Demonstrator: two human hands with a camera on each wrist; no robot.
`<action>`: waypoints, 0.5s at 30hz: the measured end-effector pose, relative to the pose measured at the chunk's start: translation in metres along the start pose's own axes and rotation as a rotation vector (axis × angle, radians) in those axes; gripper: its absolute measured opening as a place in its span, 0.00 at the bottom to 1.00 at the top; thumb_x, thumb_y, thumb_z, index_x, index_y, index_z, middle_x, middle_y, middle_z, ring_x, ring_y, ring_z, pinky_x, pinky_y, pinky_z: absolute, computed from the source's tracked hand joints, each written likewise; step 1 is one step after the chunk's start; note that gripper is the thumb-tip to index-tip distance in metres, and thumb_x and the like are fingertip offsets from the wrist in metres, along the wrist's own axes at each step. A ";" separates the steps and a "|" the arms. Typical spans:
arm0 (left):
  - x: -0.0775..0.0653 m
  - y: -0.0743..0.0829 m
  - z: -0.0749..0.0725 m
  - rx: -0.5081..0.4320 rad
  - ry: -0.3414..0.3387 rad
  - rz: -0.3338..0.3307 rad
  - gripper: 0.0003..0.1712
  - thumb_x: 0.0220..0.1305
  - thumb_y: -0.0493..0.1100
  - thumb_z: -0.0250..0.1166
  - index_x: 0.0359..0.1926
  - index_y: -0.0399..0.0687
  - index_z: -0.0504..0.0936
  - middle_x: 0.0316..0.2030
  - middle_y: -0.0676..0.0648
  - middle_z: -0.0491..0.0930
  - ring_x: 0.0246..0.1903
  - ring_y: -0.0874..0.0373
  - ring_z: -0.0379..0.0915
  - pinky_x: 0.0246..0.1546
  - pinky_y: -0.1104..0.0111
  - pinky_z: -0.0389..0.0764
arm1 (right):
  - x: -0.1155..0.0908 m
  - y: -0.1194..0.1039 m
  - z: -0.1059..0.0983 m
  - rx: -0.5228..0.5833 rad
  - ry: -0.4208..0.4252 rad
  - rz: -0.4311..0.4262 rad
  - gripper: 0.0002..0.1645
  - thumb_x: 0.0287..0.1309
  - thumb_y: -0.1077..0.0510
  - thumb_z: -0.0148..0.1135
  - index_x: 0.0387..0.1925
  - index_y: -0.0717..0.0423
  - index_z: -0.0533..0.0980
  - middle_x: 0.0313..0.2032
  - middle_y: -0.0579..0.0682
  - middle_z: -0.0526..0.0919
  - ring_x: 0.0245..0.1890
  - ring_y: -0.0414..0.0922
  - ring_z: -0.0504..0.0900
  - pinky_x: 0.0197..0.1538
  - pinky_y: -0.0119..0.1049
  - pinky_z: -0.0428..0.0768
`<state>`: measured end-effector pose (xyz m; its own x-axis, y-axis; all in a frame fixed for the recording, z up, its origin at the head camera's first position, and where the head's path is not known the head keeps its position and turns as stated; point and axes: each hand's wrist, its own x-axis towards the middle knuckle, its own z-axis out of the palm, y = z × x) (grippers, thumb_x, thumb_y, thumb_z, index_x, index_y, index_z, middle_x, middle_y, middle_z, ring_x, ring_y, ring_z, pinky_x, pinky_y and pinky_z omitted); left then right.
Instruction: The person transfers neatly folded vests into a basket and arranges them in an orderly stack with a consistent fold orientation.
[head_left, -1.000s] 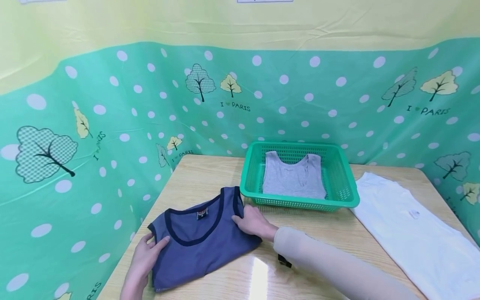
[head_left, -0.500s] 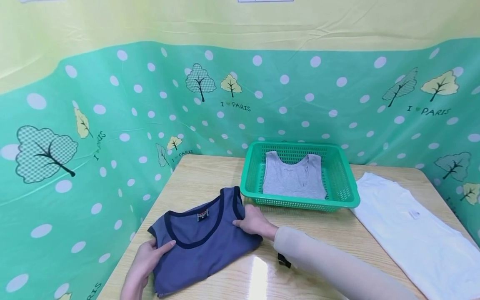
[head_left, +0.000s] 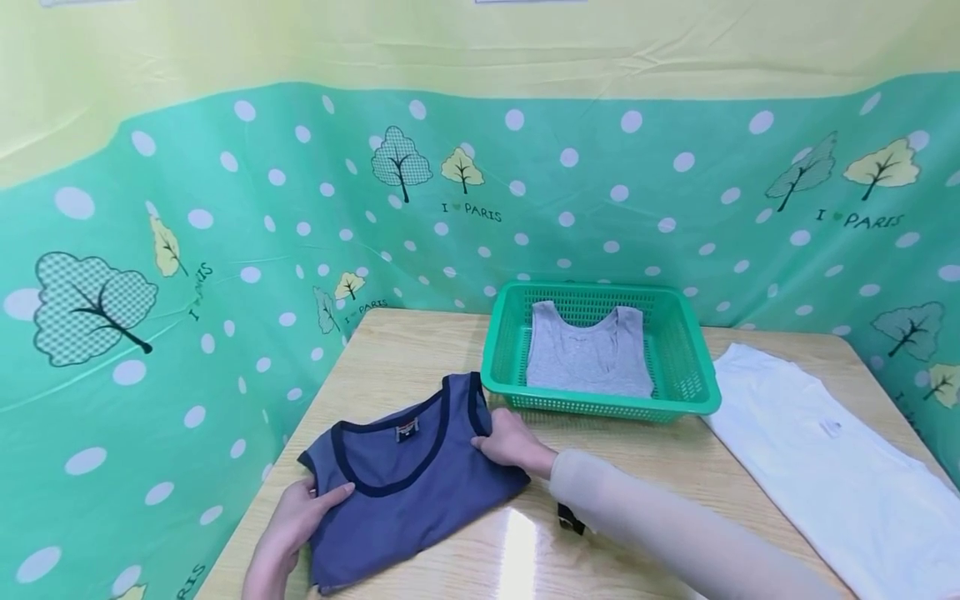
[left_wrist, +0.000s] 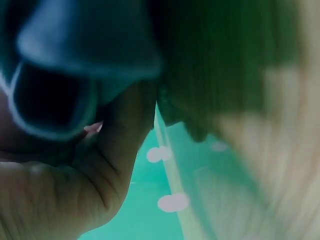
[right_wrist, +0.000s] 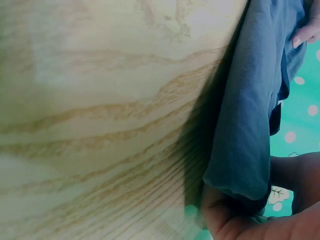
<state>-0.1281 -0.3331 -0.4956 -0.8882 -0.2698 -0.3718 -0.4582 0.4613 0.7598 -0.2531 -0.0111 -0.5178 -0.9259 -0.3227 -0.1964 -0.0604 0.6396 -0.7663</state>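
Note:
A folded blue tank top [head_left: 427, 500] with navy trim and a neck label lies in front of me on the table. My left hand [head_left: 294, 515] holds its left side, thumb on top near the neckline and fingers underneath. On the opposite side my right hand [head_left: 513, 442] pinches the fabric just below the armhole trim. The right wrist view shows the folded edge of the tank top [right_wrist: 245, 115] between thumb and fingers, close over the wood. In the left wrist view, dark, blurred layers of the cloth [left_wrist: 90, 40] rest in the hand.
A green plastic basket [head_left: 600, 406] with a folded grey tank top [head_left: 588, 358] inside stands just behind the right hand. To the right a white shirt [head_left: 832, 467] lies spread out. A small black item [head_left: 570, 518] sits under the right forearm. A polka-dot curtain [head_left: 585, 183] surrounds the table.
My left hand has slid slightly inward, its thumb reaching further onto the tank top. The garment's lower left corner has moved a little toward me. The right hand is nearly still.

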 end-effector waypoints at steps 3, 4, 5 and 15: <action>-0.001 0.001 -0.001 -0.006 0.000 0.012 0.38 0.70 0.49 0.70 0.63 0.18 0.70 0.50 0.29 0.83 0.46 0.47 0.83 0.46 0.57 0.83 | 0.017 0.023 0.011 -0.024 -0.010 -0.023 0.13 0.57 0.55 0.75 0.29 0.54 0.77 0.26 0.49 0.78 0.26 0.46 0.77 0.30 0.41 0.77; -0.002 0.003 -0.001 -0.008 0.001 0.014 0.35 0.69 0.47 0.71 0.60 0.19 0.72 0.47 0.32 0.84 0.44 0.49 0.83 0.44 0.59 0.83 | 0.022 0.029 0.013 -0.026 -0.015 -0.031 0.13 0.56 0.55 0.74 0.28 0.54 0.77 0.25 0.49 0.78 0.25 0.47 0.77 0.29 0.41 0.77; -0.003 0.003 -0.002 -0.012 0.003 0.015 0.32 0.69 0.46 0.71 0.58 0.21 0.74 0.45 0.35 0.85 0.42 0.51 0.82 0.42 0.61 0.82 | 0.025 0.033 0.015 -0.028 -0.021 -0.034 0.12 0.54 0.55 0.74 0.27 0.53 0.77 0.25 0.49 0.78 0.25 0.47 0.78 0.29 0.42 0.77; -0.004 0.007 -0.003 0.014 0.013 0.010 0.22 0.69 0.47 0.71 0.34 0.39 0.68 0.31 0.47 0.73 0.32 0.55 0.72 0.32 0.66 0.74 | 0.012 0.018 0.010 -0.042 -0.014 -0.056 0.17 0.58 0.53 0.75 0.22 0.52 0.75 0.23 0.48 0.76 0.23 0.46 0.76 0.28 0.39 0.75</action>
<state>-0.1277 -0.3311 -0.4870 -0.8924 -0.2762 -0.3568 -0.4495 0.4758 0.7560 -0.2614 -0.0102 -0.5399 -0.9153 -0.3685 -0.1627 -0.1279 0.6488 -0.7501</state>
